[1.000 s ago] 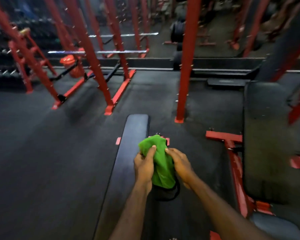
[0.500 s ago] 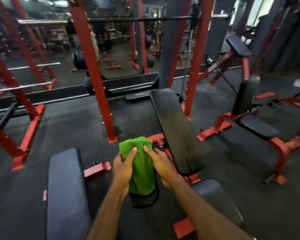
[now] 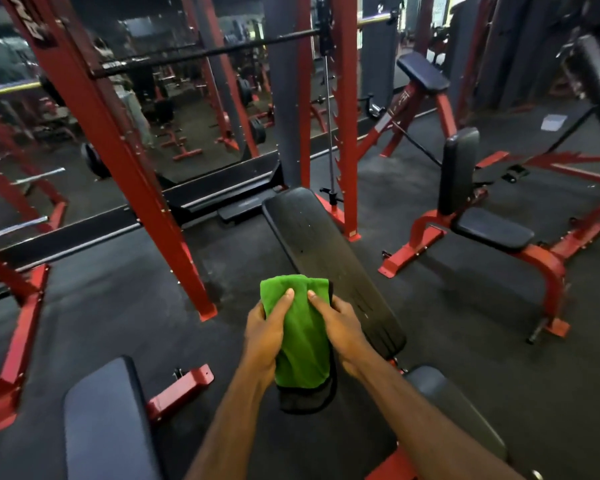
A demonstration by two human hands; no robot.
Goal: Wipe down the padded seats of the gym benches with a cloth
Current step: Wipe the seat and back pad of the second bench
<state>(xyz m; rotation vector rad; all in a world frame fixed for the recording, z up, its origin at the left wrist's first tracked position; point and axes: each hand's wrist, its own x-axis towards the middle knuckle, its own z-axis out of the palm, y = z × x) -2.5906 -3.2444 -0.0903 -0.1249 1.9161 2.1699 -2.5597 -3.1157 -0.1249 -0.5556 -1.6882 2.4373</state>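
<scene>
At seven o'clock we see a flat bench with a dark padded top (image 3: 108, 420), its red steel foot (image 3: 181, 388) poking out beside it on the black rubber floor (image 3: 94, 306). Above it, from eleven o'clock down toward the centre, a tall red steel rack upright (image 3: 125, 161) slants to its foot on the floor, with a black barbell (image 3: 205, 53) lying across the rack at twelve o'clock.

Our left forearm rises from six o'clock, and our left hand (image 3: 267, 334) sits at the centre with its back toward us, thumb laid up along the front of a folded green cloth (image 3: 300, 327) and fingers curled round its left edge. The cloth stands upright between both hands in the air, in front of the benches and touching no pad; a dark fabric edge (image 3: 305, 398) hangs out below it. Our right hand (image 3: 340, 327) mirrors the left, thumb pressed on the cloth's front, fingers wrapped behind its right edge, forearm running off to five o'clock. Both hands hold the cloth firmly.

Just behind the cloth, an inclined black padded backrest (image 3: 329, 268) stretches from twelve o'clock toward four o'clock, with its dark seat pad (image 3: 454, 407) at five o'clock. At two o'clock stands a red-framed bench with an upright black back pad (image 3: 458, 171) and a black seat (image 3: 492, 228).
</scene>
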